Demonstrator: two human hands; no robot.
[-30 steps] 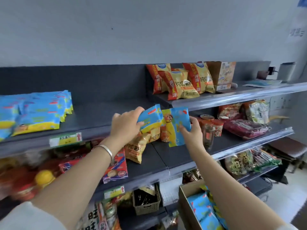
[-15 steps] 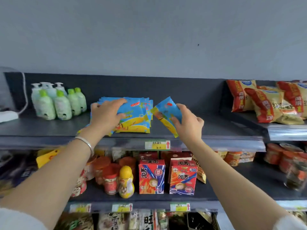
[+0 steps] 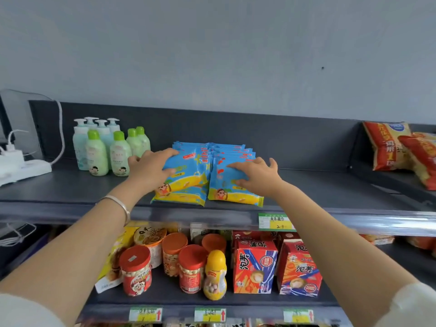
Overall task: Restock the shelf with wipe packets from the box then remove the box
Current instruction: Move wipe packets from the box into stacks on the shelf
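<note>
Two stacks of blue and yellow wipe packets lie side by side on the dark top shelf (image 3: pixel 70 192). My left hand (image 3: pixel 148 169) grips the upper left corner of the top packet of the left stack (image 3: pixel 186 182), fingers over its far edge and thumb on its face. My right hand (image 3: pixel 258 173) rests flat with spread fingers on the top packet of the right stack (image 3: pixel 226 193). Both top packets lie down on their stacks. The box is out of view.
Green and white lotion bottles (image 3: pixel 106 149) stand left of the stacks, with a white power strip (image 3: pixel 21 168) further left. Red and yellow snack bags (image 3: pixel 391 147) sit at the far right. Jars (image 3: pixel 136 267) and red cartons (image 3: pixel 254 265) fill the shelf below.
Both hands carried a packet each leftward to the stacks and lowered them. The packet in my right hand went from tilted in the air to lying flat on the right stack.
</note>
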